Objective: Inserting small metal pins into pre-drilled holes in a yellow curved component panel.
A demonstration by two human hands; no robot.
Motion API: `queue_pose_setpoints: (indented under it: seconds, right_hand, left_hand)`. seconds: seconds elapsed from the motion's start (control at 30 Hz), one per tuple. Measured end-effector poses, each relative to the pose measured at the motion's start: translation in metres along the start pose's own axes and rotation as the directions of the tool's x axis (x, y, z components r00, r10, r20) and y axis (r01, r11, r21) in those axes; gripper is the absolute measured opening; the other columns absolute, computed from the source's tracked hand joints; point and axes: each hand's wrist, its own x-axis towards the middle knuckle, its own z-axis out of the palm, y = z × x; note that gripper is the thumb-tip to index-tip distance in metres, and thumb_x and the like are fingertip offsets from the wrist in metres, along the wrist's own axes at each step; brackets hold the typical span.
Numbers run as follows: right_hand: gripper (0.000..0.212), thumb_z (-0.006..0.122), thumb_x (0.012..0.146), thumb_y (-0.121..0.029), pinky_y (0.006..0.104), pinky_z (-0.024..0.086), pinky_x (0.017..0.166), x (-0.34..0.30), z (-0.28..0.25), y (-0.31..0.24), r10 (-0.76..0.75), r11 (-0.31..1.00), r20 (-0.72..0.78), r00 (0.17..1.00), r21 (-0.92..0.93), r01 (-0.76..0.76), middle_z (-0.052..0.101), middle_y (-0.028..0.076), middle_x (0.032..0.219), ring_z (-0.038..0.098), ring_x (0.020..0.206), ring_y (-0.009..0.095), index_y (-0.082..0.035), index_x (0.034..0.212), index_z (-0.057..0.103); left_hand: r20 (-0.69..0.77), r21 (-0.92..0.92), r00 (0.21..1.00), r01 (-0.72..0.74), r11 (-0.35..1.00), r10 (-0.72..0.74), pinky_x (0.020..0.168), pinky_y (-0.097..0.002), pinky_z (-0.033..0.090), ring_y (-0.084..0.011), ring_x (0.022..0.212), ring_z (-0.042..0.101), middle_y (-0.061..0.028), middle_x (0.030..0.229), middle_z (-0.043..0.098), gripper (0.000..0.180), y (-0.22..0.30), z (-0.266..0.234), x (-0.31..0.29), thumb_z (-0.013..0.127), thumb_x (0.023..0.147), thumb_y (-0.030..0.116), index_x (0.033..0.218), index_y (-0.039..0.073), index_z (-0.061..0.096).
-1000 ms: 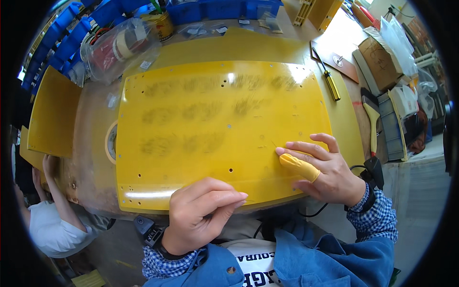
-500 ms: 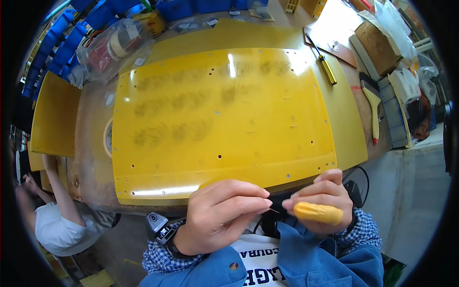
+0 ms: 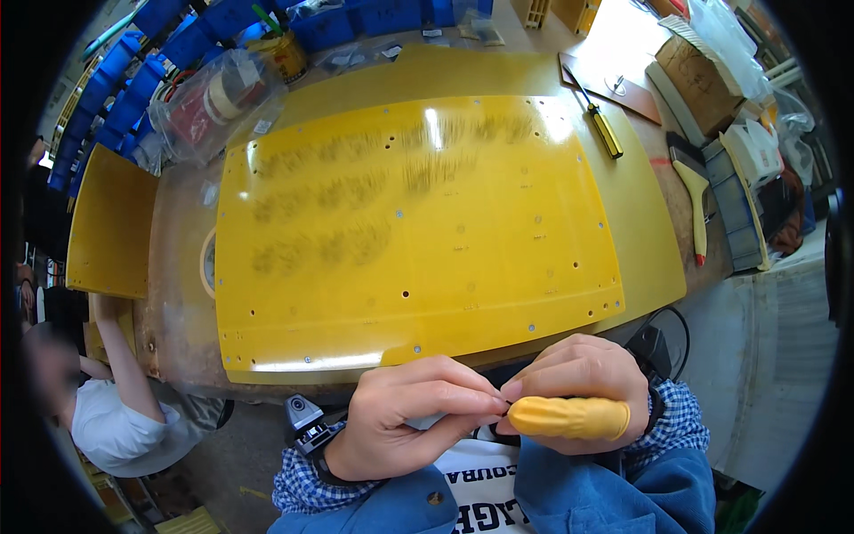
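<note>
My left hand (image 3: 418, 414) is closed in a pinch, its thumb and forefinger pressed together at the near edge of the bench. My right hand (image 3: 583, 383), with a yellow finger cot (image 3: 569, 417) over one finger, is pinched as well and meets the left fingertips. Between them shows only a tiny dark bit of a thin, pin-like piece; fingers hide the rest. Just beyond my hands lies a large yellow panel (image 3: 356, 298) with holes along its edges. Clusters of fine dark bristle-like wires (image 3: 436, 169) stand on its far and left parts.
A yellow-handled screwdriver (image 3: 605, 132) and a brush (image 3: 692, 196) lie to the right. Blue bins (image 3: 374, 16) line the back. A bagged roll of tape (image 3: 227, 98) sits far left. Beyond an upright yellow board (image 3: 111, 222), a co-worker in white (image 3: 116, 423) is at the left.
My right hand has moved left, closing the gap to my left fingertips. The thin piece that stuck out of my left pinch is now mostly covered. The view has shifted slightly.
</note>
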Motion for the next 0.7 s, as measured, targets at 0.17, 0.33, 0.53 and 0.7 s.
queue_pose_setpoints:
  seconds: [0.17, 0.33, 0.53, 0.7]
  right_hand:
    - [0.024, 0.073, 0.072, -0.001, 0.0275, 0.049, 0.067, 0.012, -0.005, 0.006, -0.155, 0.988, 0.022, 0.988, -0.013, 0.155, 0.068, 0.007, 0.090, 0.064, 0.073, 0.019, -0.004, 0.094, 0.064]
    - [0.023, 0.065, 0.071, 0.002, 0.0300, 0.046, 0.063, 0.026, -0.012, 0.005, -0.234, 0.969, 0.077, 0.969, -0.067, 0.239, 0.064, 0.008, 0.088, 0.062, 0.070, 0.021, -0.002, 0.093, 0.064]
    - [0.013, 0.072, 0.066, -0.006, 0.0335, 0.044, 0.062, 0.056, -0.084, -0.011, -0.098, 0.797, -0.048, 0.994, -0.602, 0.049, 0.064, 0.003, 0.077, 0.060, 0.067, 0.021, -0.008, 0.078, 0.067]
    - [0.014, 0.068, 0.066, -0.003, 0.0349, 0.043, 0.059, 0.111, -0.097, 0.018, -0.244, 0.653, 0.151, 0.958, -0.705, 0.277, 0.062, 0.006, 0.077, 0.057, 0.065, 0.022, -0.003, 0.079, 0.063]
  left_hand:
    - [-0.023, 0.018, 1.000, 0.018, 1.000, -0.017, 0.057, -0.0237, 0.049, -0.0168, 0.066, 0.064, -0.0117, 0.080, 0.066, 0.016, 0.000, -0.004, 0.000, 0.067, 0.069, -0.012, 0.082, -0.001, 0.069]
    - [0.046, 0.109, 0.999, 0.001, 0.994, -0.006, 0.056, -0.0245, 0.049, -0.0179, 0.065, 0.064, -0.0108, 0.081, 0.067, 0.019, 0.004, -0.013, 0.007, 0.069, 0.070, -0.009, 0.087, 0.000, 0.070]
    - [-0.151, 0.280, 0.951, -0.222, 0.934, 0.271, 0.054, -0.0250, 0.052, -0.0197, 0.064, 0.066, -0.0132, 0.074, 0.066, 0.028, 0.029, -0.080, -0.016, 0.080, 0.069, 0.024, 0.077, 0.000, 0.069]
    - [-0.591, 0.581, 0.753, 0.148, 0.800, 0.290, 0.062, -0.0245, 0.042, -0.0130, 0.072, 0.051, -0.0064, 0.078, 0.052, 0.023, 0.044, -0.164, -0.069, 0.055, 0.093, 0.023, 0.090, 0.000, 0.059]
